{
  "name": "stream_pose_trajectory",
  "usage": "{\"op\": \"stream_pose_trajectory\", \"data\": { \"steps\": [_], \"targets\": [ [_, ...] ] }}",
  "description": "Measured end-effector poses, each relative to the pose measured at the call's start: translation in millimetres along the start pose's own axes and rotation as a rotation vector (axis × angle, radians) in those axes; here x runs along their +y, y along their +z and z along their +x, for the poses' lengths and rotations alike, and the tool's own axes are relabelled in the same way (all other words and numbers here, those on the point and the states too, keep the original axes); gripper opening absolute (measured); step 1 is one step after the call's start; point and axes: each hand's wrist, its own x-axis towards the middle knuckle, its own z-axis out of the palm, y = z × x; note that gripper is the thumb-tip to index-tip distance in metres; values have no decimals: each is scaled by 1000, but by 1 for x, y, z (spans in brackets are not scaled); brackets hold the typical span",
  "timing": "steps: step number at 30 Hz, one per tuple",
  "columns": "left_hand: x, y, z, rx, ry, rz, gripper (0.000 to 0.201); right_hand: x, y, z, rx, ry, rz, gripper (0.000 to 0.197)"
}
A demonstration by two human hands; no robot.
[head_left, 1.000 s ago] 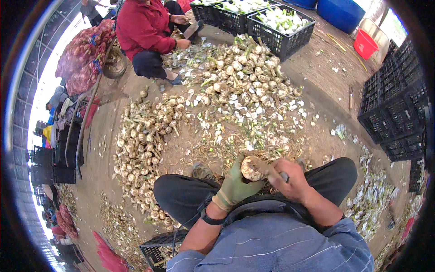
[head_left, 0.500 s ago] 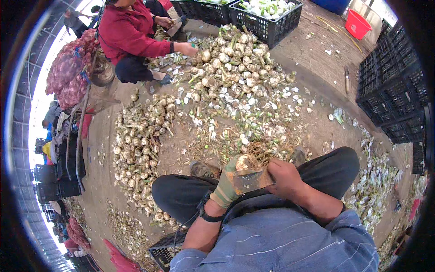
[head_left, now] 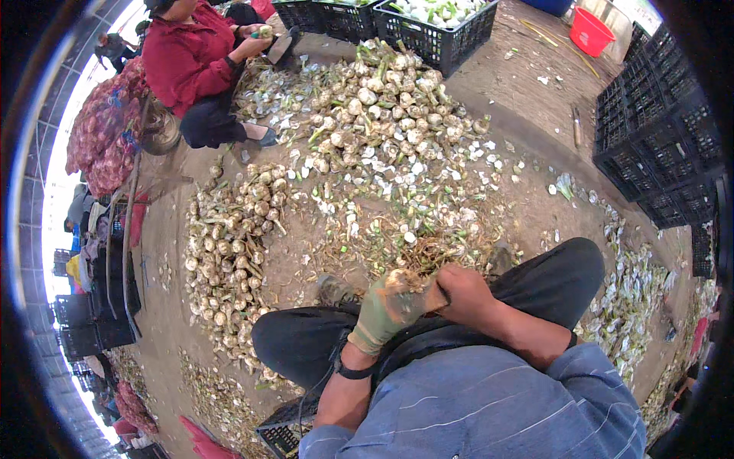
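Note:
My left hand (head_left: 380, 315), in a greenish knitted glove, is closed around a garlic bulb (head_left: 401, 278) in front of my lap. Shaggy roots show on the bulb's upper side. My right hand (head_left: 468, 292) is bare and grips a broad-bladed knife (head_left: 436, 297). Its brownish blade is tilted and sits right beside the bulb and glove; my fingers hide the handle. Beyond my hands, cut roots and trimmings (head_left: 428, 249) litter the ground. A large heap of garlic bulbs (head_left: 390, 99) lies farther ahead, and a second heap (head_left: 229, 252) spreads to my left.
A person in red (head_left: 183, 57) sits at the far left, working on a bulb. Black crates of white bulbs (head_left: 440, 38) stand behind the large heap. Stacked black crates (head_left: 650, 122), a red bucket (head_left: 592, 32) and another knife (head_left: 576, 126) are on the right.
The knife blade has turned from broadside in front of the bulb to a narrow, steeper angle. The other person's hand has drawn back from the heap with a bulb.

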Motion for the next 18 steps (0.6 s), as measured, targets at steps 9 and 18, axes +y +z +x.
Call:
{"op": "stream_pose_trajectory", "data": {
  "steps": [9, 18],
  "targets": [
    [7, -14, -14, -10, -164, -510, 59, 5, -6, -4, 143, 138, 113, 16],
    [-26, 3, -23, 21, -129, -673, 35, -43, -20, -16, 6, -199, 41, 32]
  ]
}}
